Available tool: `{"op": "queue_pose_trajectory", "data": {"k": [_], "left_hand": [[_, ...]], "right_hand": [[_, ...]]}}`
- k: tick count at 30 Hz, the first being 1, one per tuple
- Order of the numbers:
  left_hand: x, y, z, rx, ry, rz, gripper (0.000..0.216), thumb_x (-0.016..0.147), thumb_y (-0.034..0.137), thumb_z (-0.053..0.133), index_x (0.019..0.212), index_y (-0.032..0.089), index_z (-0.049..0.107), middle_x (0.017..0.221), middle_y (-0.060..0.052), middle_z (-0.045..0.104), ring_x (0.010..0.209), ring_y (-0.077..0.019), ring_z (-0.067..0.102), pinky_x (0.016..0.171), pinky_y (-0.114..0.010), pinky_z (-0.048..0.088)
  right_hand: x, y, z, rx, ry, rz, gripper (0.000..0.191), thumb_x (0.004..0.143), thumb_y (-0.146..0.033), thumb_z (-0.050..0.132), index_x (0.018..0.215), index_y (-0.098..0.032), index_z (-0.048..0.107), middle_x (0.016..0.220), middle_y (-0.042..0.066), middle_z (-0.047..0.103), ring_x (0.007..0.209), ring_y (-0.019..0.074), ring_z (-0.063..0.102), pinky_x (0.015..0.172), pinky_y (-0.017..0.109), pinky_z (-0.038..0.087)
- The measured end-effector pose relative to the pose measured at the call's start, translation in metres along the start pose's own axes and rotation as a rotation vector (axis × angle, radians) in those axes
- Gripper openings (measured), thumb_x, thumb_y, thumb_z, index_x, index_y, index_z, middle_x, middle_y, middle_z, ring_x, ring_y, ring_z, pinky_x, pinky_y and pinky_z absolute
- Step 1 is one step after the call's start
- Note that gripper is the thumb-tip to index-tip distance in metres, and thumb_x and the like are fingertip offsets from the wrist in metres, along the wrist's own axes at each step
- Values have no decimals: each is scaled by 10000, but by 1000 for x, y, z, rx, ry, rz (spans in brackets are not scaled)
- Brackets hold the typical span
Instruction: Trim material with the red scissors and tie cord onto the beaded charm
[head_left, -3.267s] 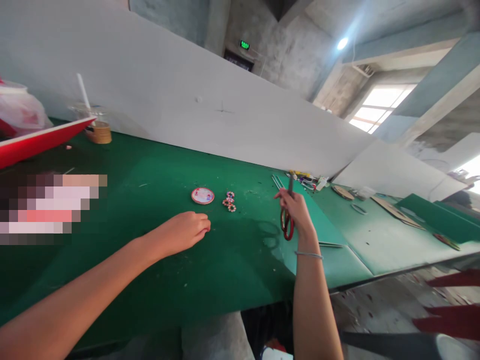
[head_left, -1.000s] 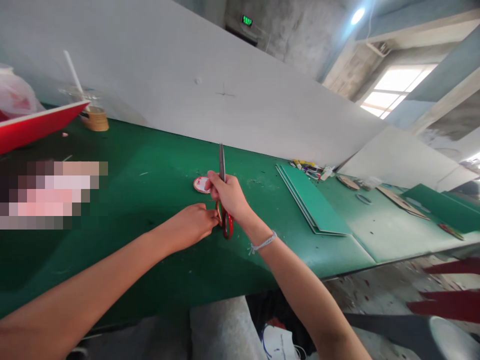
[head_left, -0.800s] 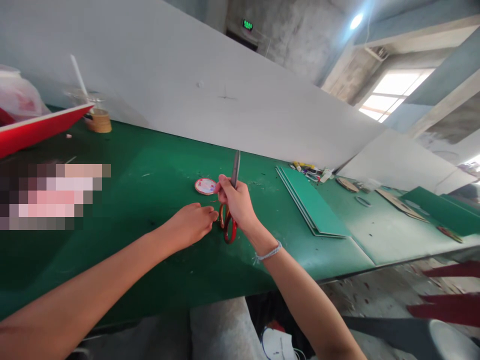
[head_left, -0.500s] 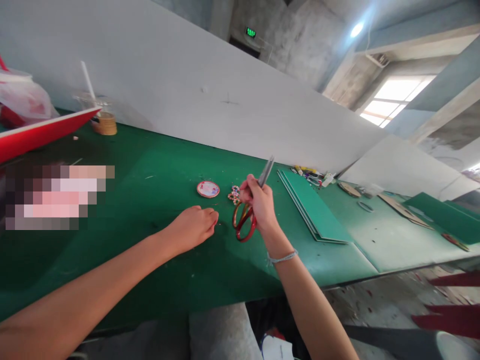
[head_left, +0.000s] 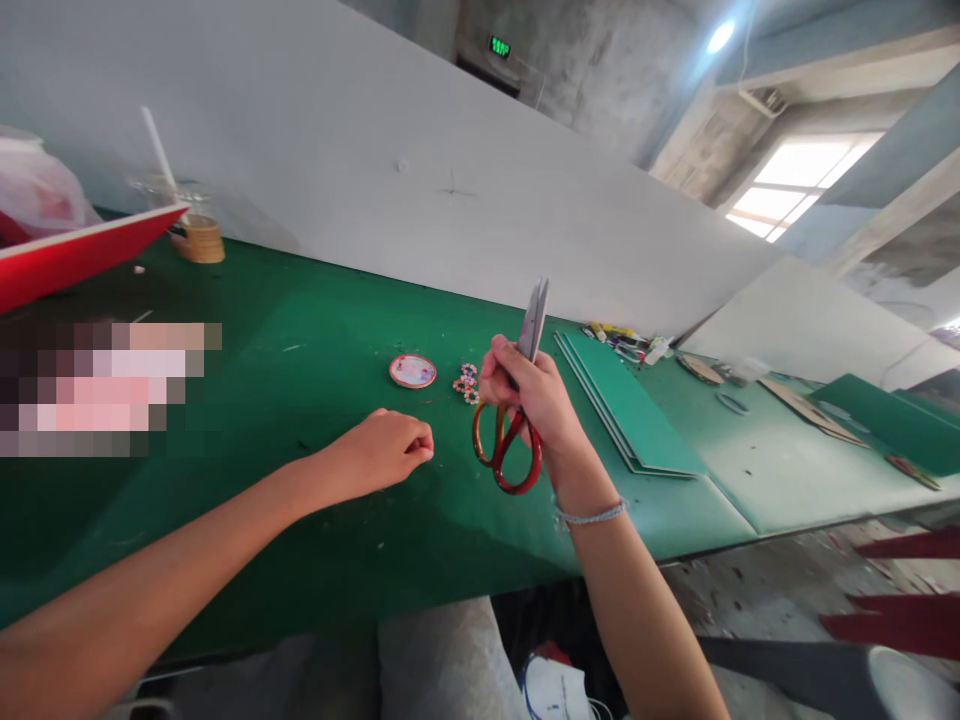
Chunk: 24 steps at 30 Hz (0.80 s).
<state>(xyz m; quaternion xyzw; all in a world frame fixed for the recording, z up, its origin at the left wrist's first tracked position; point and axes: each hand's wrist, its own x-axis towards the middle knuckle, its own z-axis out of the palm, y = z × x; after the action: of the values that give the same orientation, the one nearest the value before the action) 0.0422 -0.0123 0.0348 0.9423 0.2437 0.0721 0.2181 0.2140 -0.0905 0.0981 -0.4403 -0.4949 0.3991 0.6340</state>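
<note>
My right hand (head_left: 529, 385) is closed around a pair of scissors (head_left: 517, 455) with red and amber handles. Its blades point up and away, and the handle loops hang below my fingers. My left hand (head_left: 390, 447) is curled closed just above the green tabletop, and whatever its fingers may hold is hidden. Beyond that hand lies a round badge-like disc (head_left: 412, 371) with a red rim and a pale printed face. A small cluster of beaded rings (head_left: 467, 384) sits between the disc and my right hand.
Stacked green boards (head_left: 630, 405) lie to the right, with a pile of small tools (head_left: 622, 340) behind them. A white partition (head_left: 337, 170) runs along the back. At the left are a red-edged board (head_left: 90, 250), a cup with a straw (head_left: 199, 238) and a blurred-out patch.
My right hand has moved slightly right and nearer to me, with the scissors turned more upright. The left hand stays closed in nearly the same place. The view has shifted slightly.
</note>
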Motion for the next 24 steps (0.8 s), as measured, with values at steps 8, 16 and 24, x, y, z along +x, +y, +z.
{"op": "queue_pose_trajectory", "data": {"k": [8, 16, 24], "left_hand": [[0, -3, 0, -12, 5, -33, 170, 832, 224, 533, 735, 219, 673, 629, 26, 679, 584, -146, 612, 628, -279, 404], [1, -11, -5, 151, 41, 313, 160, 870, 213, 568, 804, 246, 710, 789, 15, 703, 828, -170, 642, 830, -330, 390], [0, -8, 1, 246, 56, 479, 243, 959, 234, 476, 1036, 270, 704, 936, 6, 745, 799, -152, 665, 807, -312, 410]], "right_hand": [[-2, 32, 4, -113, 5, 90, 489, 819, -593, 608, 580, -168, 569, 391, -82, 336, 413, 68, 307, 475, 274, 228], [17, 38, 0, -65, 44, 116, 512, 779, -629, 625, 563, -174, 532, 362, -103, 316, 365, 49, 256, 447, 267, 199], [14, 38, 3, -90, 28, 112, 496, 790, -600, 628, 567, -163, 556, 381, -92, 329, 381, 53, 268, 439, 260, 184]]}}
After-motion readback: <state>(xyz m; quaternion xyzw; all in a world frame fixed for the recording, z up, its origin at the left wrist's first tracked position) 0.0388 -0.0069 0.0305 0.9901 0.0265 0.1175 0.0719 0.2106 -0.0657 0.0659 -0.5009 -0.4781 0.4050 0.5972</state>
